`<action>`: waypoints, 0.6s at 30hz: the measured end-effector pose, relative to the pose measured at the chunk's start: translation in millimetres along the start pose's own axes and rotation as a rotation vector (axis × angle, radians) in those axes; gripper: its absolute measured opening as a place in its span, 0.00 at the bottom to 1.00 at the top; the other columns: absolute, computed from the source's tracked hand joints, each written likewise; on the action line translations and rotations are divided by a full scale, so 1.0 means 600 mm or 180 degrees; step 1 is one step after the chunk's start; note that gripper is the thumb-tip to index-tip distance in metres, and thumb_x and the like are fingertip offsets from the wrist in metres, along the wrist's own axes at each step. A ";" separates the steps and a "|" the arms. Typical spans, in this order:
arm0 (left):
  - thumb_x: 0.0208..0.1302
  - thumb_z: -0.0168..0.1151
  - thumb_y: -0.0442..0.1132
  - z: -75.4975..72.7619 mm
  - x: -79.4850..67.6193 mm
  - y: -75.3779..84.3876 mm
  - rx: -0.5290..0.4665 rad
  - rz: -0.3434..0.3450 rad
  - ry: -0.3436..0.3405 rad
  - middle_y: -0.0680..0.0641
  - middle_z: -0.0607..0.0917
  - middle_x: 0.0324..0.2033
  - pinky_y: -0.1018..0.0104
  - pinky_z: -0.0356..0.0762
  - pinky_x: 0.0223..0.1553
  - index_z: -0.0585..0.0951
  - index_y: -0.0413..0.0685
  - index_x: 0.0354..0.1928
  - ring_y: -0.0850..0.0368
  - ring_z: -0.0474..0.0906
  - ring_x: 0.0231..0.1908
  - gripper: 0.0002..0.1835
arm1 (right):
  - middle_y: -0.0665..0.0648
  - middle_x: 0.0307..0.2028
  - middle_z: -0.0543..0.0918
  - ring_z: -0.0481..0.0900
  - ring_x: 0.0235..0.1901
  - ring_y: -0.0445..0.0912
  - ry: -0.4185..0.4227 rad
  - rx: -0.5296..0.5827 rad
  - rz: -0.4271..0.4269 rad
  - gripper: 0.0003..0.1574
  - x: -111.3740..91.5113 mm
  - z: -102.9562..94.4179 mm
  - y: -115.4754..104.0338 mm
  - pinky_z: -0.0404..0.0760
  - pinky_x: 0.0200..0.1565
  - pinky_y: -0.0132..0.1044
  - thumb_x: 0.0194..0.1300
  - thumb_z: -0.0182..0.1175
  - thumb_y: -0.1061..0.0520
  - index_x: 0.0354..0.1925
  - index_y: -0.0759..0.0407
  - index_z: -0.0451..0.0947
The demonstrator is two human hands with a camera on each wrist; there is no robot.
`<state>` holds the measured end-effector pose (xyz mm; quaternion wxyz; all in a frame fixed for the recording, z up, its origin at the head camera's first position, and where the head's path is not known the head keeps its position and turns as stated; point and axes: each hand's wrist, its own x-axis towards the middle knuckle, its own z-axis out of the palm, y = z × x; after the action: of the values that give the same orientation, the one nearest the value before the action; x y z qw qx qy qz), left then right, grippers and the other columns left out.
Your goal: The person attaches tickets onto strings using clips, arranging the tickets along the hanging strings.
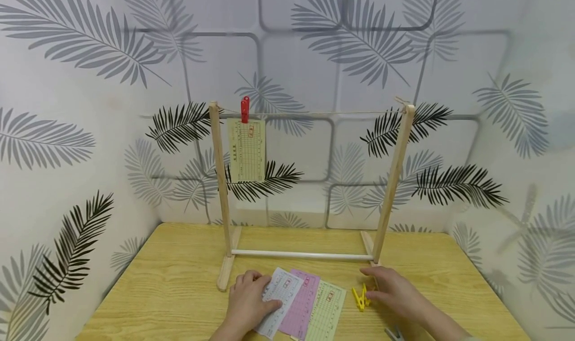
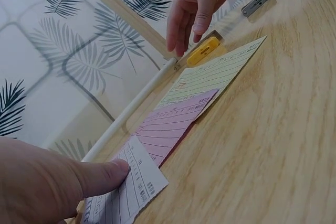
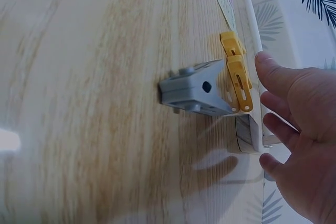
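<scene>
In the head view my left hand (image 1: 247,303) is at the left edge of a white printed paper slip (image 1: 284,288), fingers bent and thumb lying across its face. The left wrist view shows that thumb on the white slip (image 2: 137,174); the fingertips are hidden. A pink slip (image 1: 300,306) and a pale yellow-green slip (image 1: 330,306) overlap beside it. My right hand (image 1: 395,293) hovers by a yellow clothespin (image 1: 361,297), fingers apart and holding nothing. A grey clothespin (image 3: 194,88) lies nearer me.
Behind the slips stands a wooden frame with two posts (image 1: 393,181), a white bottom bar (image 1: 301,254) and a string (image 1: 332,113) across the top. A red clothespin (image 1: 244,110) holds a yellow slip (image 1: 247,154) on the string at left. Walls border the wooden table (image 1: 148,281).
</scene>
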<state>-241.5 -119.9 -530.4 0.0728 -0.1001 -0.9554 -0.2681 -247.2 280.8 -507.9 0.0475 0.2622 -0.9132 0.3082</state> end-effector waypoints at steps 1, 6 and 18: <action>0.55 0.88 0.54 0.001 0.000 0.000 0.0008 -0.0004 0.0013 0.40 0.80 0.58 0.33 0.70 0.60 0.86 0.40 0.65 0.37 0.73 0.60 0.40 | 0.67 0.63 0.86 0.80 0.65 0.71 -0.0021 0.0014 0.0003 0.33 0.000 0.000 0.002 0.72 0.66 0.71 0.68 0.78 0.56 0.66 0.69 0.82; 0.53 0.88 0.57 0.000 -0.002 0.002 0.0137 -0.0043 0.0102 0.38 0.81 0.58 0.34 0.70 0.61 0.85 0.39 0.64 0.37 0.73 0.59 0.42 | 0.68 0.63 0.86 0.80 0.64 0.72 -0.0087 0.0063 0.0011 0.34 -0.001 -0.001 0.008 0.73 0.64 0.72 0.68 0.78 0.56 0.66 0.70 0.81; 0.53 0.89 0.54 0.004 -0.002 -0.002 0.0214 -0.0076 0.0182 0.41 0.83 0.55 0.36 0.71 0.59 0.88 0.43 0.61 0.39 0.76 0.56 0.37 | 0.66 0.62 0.86 0.81 0.63 0.70 -0.0137 0.0023 -0.0014 0.35 -0.005 0.003 0.014 0.76 0.64 0.68 0.67 0.79 0.53 0.66 0.68 0.82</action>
<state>-240.7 -119.6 -533.3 0.1002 -0.0785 -0.9625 -0.2394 -248.6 286.7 -514.6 0.0276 0.2710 -0.9123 0.3056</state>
